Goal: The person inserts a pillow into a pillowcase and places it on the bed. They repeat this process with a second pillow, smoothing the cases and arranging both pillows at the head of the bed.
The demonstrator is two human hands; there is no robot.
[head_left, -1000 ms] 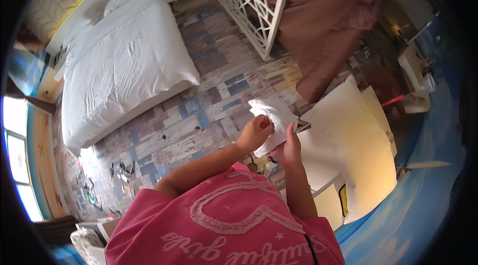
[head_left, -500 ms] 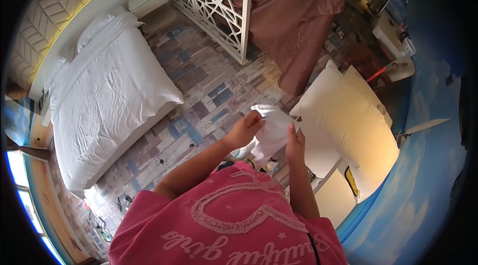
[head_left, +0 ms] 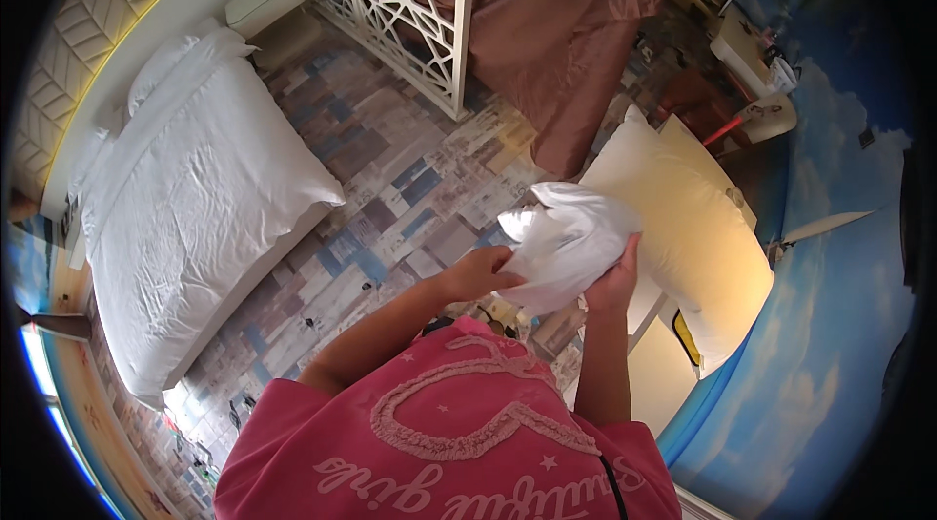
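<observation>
A bunched white cloth [head_left: 571, 242] hangs in front of my body, gathered in loose folds. My right hand [head_left: 615, 281] is closed on its right side, with the thumb up along the edge. At the cloth's lower left edge, the curled fingers of my left hand [head_left: 480, 274] pinch the fabric. Just beyond my right hand lies a large plump white pillow [head_left: 683, 227], lit yellowish. It rests on a pale surface [head_left: 649, 378], partly over its edge. Whether the cloth is a pillowcase I cannot tell.
A bed [head_left: 200, 217] with white bedding stands at the left, a bedside shelf [head_left: 264, 2] behind it. A white lattice screen [head_left: 459, 41] and a brown curtain [head_left: 556, 41] rise at the back. A blue sky-painted wall [head_left: 830, 325] bounds the right.
The cloth has moved up and right and is bunched fuller. My right hand has shifted right with it, my left hand slightly lower. The view has shifted a little.
</observation>
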